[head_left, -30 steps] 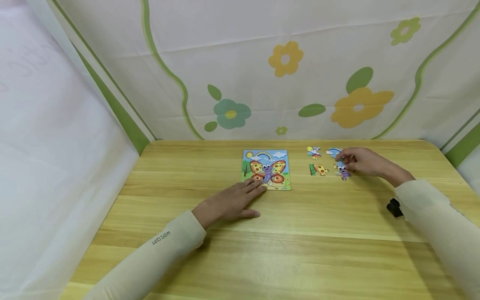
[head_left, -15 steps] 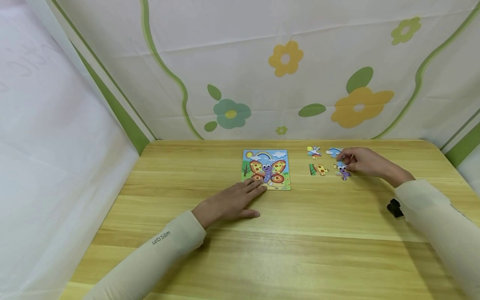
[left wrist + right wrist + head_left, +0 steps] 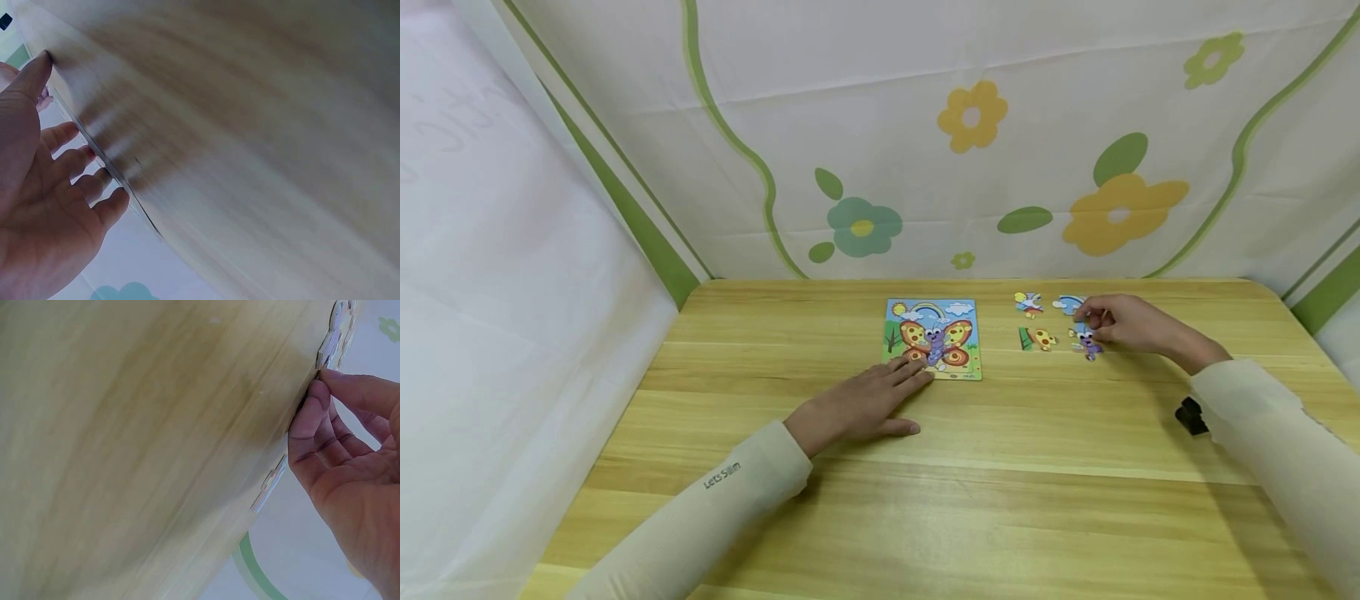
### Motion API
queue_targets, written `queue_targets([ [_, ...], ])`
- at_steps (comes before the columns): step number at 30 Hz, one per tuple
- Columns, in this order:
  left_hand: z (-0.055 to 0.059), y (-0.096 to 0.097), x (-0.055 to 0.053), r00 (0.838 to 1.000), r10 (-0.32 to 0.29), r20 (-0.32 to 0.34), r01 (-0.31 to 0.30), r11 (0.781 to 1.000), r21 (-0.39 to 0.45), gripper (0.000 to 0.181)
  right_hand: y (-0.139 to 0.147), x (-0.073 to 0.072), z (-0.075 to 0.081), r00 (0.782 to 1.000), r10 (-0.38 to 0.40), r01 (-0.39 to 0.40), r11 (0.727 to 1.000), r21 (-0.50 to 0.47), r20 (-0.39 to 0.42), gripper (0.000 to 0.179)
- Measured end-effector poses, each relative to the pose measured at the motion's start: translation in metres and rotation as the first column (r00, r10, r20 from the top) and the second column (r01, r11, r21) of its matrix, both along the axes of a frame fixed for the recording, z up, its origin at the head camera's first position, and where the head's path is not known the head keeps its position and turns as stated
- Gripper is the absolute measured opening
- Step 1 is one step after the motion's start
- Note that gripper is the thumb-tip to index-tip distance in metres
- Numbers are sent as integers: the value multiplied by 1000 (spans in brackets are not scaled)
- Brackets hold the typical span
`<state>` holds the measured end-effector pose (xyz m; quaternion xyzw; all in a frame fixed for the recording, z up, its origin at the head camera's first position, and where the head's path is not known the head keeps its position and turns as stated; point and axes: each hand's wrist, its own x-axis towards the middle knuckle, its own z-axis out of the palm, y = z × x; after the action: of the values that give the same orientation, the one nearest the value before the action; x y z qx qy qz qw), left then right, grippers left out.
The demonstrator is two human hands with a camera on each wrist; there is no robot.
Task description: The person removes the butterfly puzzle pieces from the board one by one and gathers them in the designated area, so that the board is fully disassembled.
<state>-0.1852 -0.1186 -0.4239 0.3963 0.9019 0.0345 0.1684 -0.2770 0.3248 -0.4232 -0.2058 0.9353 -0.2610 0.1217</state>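
My left hand [image 3: 863, 406] lies flat with spread fingers, its fingertips over the lower left part of a butterfly jigsaw puzzle [image 3: 961, 332] in the head view. The left wrist view shows this hand [image 3: 65, 181] from the palm side, fingertips at the puzzle's thin edge. On the right, my right hand [image 3: 1123, 323] has its thumb and forefinger at the edges of a purple puzzle piece [image 3: 1087, 343] with a face on it. Its thumb tip meets the edge of that piece in the right wrist view, where the other fingers of the hand [image 3: 350, 450] are curled.
Beside the purple piece lie a rainbow piece [image 3: 1067, 305], a yellow and blue piece [image 3: 1027, 303] and a green and yellow piece [image 3: 1037, 339]. A small black object [image 3: 1190, 415] shows by the right sleeve. Behind the wooden table [image 3: 955, 500] hangs a flowered curtain [image 3: 925, 175].
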Motion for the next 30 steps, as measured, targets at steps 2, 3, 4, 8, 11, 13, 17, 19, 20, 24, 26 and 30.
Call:
queue_targets([
  [2,0,0,0,1000,0,1,0,1000,1,81,0,0,0,1000,-2,2,1000,0,0,29],
  [3,1,0,0,1000,0,2,0,1000,2,81,0,0,0,1000,-2,2,1000,-1,0,29],
  [4,1,0,1,1000,0,3,0,1000,4,81,0,0,0,1000,-1,1,1000,-2,0,29],
  [8,1,0,1,1000,1,6,-1,1000,11,81,1,0,0,1000,2,-2,1000,1,-1,29],
  [11,1,0,1,1000,-1,-3,1,1000,12,81,1,-1,0,1000,0,0,1000,14,-6,30],
  [13,2,1,0,1000,-2,-9,2,1000,9,81,1,-1,0,1000,-3,3,1000,26,-14,30],
  [17,3,1,1,1000,-10,-24,10,1000,3,81,-6,-2,3,999,-5,6,1000,28,-33,28],
  [19,4,1,2,999,-11,-31,11,1000,1,80,-14,-1,7,999,-2,3,1000,14,-43,26],
  [20,4,1,2,999,-11,-33,11,1000,-2,80,-18,-1,9,999,1,-1,1000,6,-51,26],
  [24,5,2,2,1000,-2,-27,2,1000,-12,81,-34,-1,16,997,16,-17,1000,-20,-74,28],
  [26,6,2,2,1000,2,-22,-2,1000,-16,81,-42,-1,18,996,21,-23,999,-32,-82,29],
  [30,8,2,2,1000,11,-10,-11,1000,-8,81,-57,-1,21,996,30,-35,998,-60,-79,27],
])
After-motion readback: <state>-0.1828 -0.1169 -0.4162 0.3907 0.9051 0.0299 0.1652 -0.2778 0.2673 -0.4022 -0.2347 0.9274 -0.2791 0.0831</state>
